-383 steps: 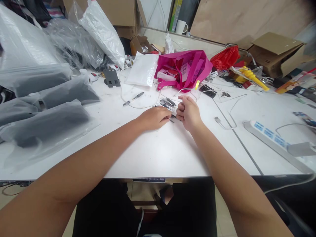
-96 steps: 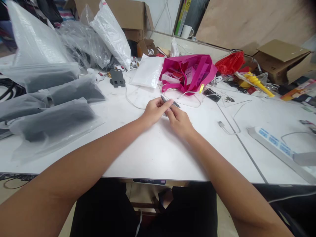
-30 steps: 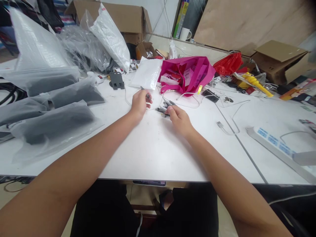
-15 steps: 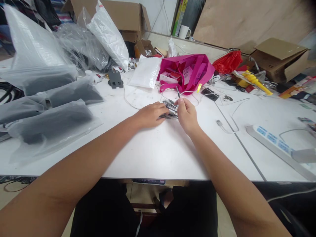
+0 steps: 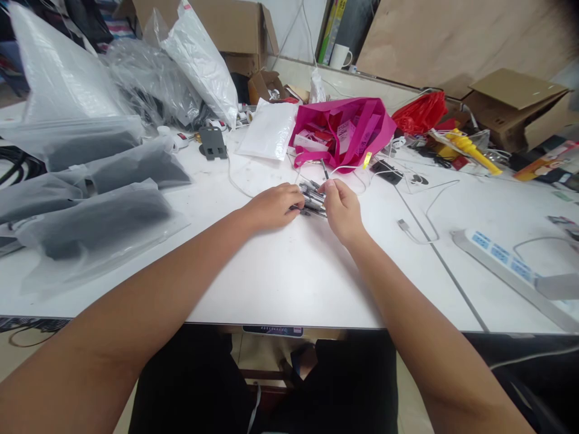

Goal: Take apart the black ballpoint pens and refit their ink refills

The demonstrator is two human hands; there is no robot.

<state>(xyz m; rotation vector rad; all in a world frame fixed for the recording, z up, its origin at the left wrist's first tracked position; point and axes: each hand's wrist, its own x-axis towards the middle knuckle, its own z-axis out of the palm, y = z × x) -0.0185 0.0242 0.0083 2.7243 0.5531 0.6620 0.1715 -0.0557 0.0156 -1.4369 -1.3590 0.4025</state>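
A small heap of pens lies on the white table between my two hands. My left hand rests at the heap's left side, its fingers curled around the end of a dark pen. From the left, my right hand closes in a pinch on a slim dark pen, which sticks up past the thumb toward the pink bag. The lower end of that pen is hidden by the fingers.
Frosted bags with dark contents lie at left. Behind the pens stand a pink tote bag holding small boxes and a white packet. A power strip and a white USB cable lie at right.
My left hand's fingers have shifted slightly on the left end of the pens. My right hand keeps its pinch on the pen, nearly in place.
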